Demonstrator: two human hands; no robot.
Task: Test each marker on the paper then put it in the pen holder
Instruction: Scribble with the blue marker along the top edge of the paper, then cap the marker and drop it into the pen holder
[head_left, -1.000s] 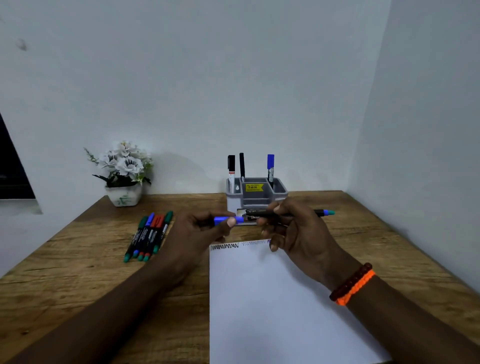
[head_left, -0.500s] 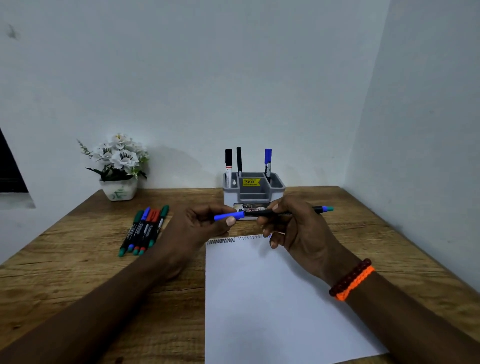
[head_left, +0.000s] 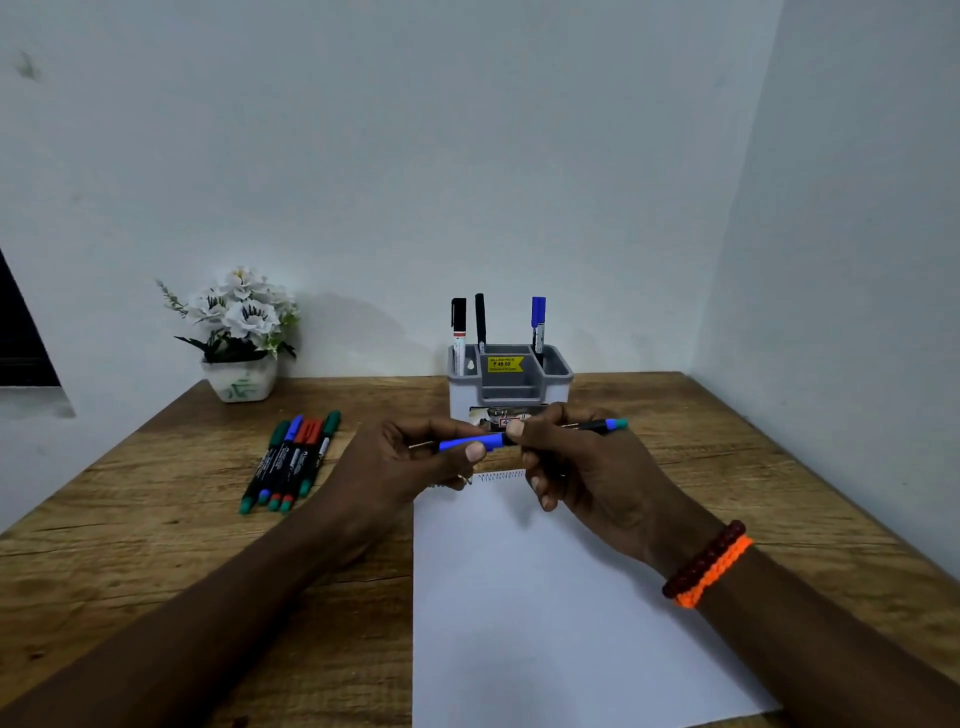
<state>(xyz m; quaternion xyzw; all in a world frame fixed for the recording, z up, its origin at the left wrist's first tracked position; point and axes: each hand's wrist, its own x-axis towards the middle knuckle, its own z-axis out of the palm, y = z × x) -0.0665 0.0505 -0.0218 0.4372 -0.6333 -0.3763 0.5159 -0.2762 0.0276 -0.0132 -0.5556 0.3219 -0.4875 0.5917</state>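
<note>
I hold a black marker level above the top edge of the white paper. My left hand pinches its blue cap, which sits against the barrel. My right hand grips the barrel, whose blue-green end sticks out to the right. Behind my hands stands the grey pen holder with three markers upright in it. Several more markers lie side by side on the table to the left.
A white pot of white flowers stands at the back left against the wall. A side wall closes off the right of the table. A dark bead and orange bracelet circles my right wrist.
The blue cap in my left hand has moved right and now meets the marker barrel; a second ago it was apart from it. Both hands stay above the paper's top edge.
</note>
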